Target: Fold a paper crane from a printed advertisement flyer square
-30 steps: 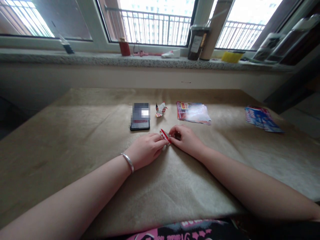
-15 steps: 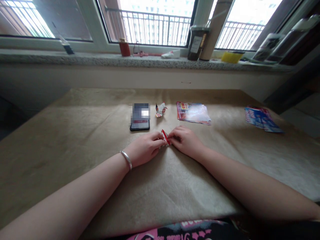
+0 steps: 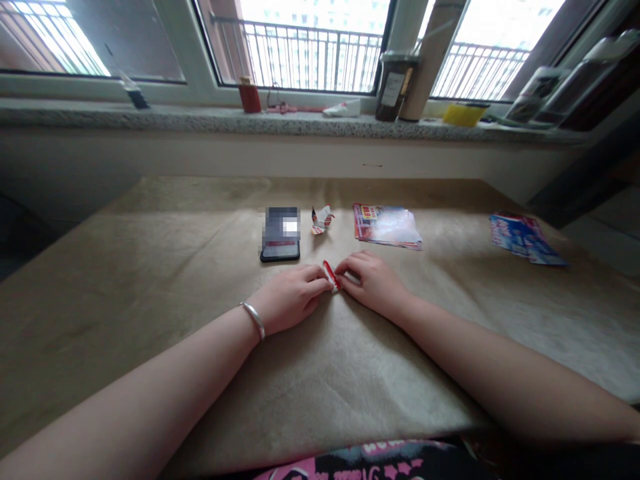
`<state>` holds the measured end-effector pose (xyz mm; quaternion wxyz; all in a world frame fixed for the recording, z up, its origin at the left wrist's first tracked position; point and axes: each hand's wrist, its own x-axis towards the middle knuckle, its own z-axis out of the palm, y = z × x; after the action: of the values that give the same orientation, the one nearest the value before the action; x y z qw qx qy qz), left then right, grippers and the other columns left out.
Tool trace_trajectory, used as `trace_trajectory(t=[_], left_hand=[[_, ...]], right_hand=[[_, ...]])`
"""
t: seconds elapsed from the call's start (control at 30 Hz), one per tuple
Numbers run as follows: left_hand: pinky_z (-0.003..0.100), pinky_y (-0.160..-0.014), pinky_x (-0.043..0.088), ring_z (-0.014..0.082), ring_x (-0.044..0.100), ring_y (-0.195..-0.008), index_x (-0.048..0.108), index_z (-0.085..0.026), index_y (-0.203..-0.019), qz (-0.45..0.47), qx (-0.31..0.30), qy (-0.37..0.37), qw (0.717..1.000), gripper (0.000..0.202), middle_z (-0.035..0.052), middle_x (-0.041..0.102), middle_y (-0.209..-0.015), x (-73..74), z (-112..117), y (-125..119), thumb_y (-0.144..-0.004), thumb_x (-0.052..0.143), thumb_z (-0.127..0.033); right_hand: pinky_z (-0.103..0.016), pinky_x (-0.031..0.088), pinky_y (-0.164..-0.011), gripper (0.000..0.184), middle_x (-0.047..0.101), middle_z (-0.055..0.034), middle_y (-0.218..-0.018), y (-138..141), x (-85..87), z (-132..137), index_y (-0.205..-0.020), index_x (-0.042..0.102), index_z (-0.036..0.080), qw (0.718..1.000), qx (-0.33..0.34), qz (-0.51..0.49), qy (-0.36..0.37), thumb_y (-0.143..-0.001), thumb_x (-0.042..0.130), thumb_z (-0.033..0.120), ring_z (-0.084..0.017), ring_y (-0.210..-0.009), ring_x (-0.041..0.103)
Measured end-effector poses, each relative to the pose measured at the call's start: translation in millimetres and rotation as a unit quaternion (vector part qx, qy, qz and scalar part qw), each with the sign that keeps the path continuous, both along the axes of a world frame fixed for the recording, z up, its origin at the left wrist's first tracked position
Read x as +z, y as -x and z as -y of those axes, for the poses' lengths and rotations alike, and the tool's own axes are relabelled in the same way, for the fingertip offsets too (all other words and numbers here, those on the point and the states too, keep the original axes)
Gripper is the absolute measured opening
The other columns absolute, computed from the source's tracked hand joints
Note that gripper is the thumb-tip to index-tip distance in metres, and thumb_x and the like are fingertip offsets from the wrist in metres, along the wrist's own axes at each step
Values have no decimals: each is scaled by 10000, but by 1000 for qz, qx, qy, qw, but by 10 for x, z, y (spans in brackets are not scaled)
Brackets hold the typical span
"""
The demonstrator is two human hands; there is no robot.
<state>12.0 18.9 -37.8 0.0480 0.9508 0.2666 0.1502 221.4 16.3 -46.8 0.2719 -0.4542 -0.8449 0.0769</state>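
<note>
My left hand [image 3: 290,297] and my right hand [image 3: 373,281] meet at the middle of the table, both pinching a small folded red-and-white paper piece [image 3: 331,275] that rests low on the tan cloth. A silver bangle sits on my left wrist. A finished folded paper figure [image 3: 321,219] stands just beyond the hands. To its left, a black phone [image 3: 281,235] lies flat.
A stack of printed paper sheets [image 3: 386,225] lies beyond my right hand, and another blue printed stack [image 3: 525,238] sits at the far right. The tan cloth-covered table [image 3: 150,280] runs to a stone windowsill [image 3: 200,120] holding a red cup, jars and a yellow item.
Both hands have shifted very slightly while pinching the paper piece; its red edge now stands a bit more upright between the fingertips.
</note>
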Motion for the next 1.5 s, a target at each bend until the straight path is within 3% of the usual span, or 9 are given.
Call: trace_trajectory(t=[0.3,0.47,0.77,1.07,1.17,1.23,1.3,1.4,1.5], left_hand=[[311,-842,490,175,577,-962,603,-202,-1001,10,10,5,1000,307,62,607,-1037,33,11,-31,-764,467,-60],[315,-872,484,177,574,-1000,608,-219,-1015,25,17,14,999,324,55,599,-1095,25,16,-21,-762,479,-65],[306,-814,487,179,588,-948,591,-231,-1132,-4,5,11,1000,316,74,604,-1067,108,59,-7,-859,445,-170],[379,-911,465,209,547,-1042,607,-229,-1106,-10,13,28,999,354,62,596,-1098,110,49,-1,-801,483,-102],[417,-1013,406,235,448,-1205,621,-239,-1085,0,10,26,1000,358,42,580,-1149,88,18,21,-789,487,-88],[448,-1079,336,249,311,-1321,633,-259,-1070,5,7,20,1000,380,23,571,-1167,64,-18,42,-776,486,-68],[458,-1097,314,242,265,-1347,634,-279,-1081,8,2,22,1000,395,11,563,-1173,45,-54,60,-784,481,-68],[457,-1095,320,228,301,-1328,627,-286,-1103,16,-17,27,999,414,8,570,-1166,39,-86,70,-793,469,-61],[441,-1070,354,223,366,-1284,624,-266,-1104,28,-32,30,999,405,20,591,-1142,47,-85,64,-795,465,-58]], right_hand=[[-330,441,-814,90,676,-55,-875,13,-2,-25,-779,671,187,1000,-8,8,4,-806,589,213,-191,-875,563],[-330,447,-844,109,693,-42,-891,6,18,-17,-765,684,197,1000,26,7,-6,-804,582,187,-187,-891,567],[-321,461,-829,87,702,-46,-874,-52,2,-67,-823,685,197,998,51,-15,21,-800,602,187,-176,-869,597],[-314,454,-831,54,702,-36,-884,-63,0,-59,-822,661,199,998,41,-26,34,-803,610,196,-167,-876,604],[-321,446,-859,43,705,-19,-908,-65,2,-66,-793,655,207,998,51,-29,33,-800,616,191,-159,-879,603],[-351,430,-891,23,700,-20,-912,-67,4,-64,-801,650,208,999,39,-12,20,-793,629,209,-173,-908,590],[-387,408,-932,25,691,-28,-938,-73,-1,-58,-804,648,211,1000,20,1,6,-786,638,226,-200,-981,560],[-438,373,-986,47,654,-45,-1084,-93,-33,-63,-776,662,219,1000,-4,-5,-6,-768,661,266,-250,-1143,463],[-448,378,-994,53,635,-43,-1138,-113,-73,-87,-756,678,232,1000,-4,-28,8,-763,668,283,-250,-1167,445]])
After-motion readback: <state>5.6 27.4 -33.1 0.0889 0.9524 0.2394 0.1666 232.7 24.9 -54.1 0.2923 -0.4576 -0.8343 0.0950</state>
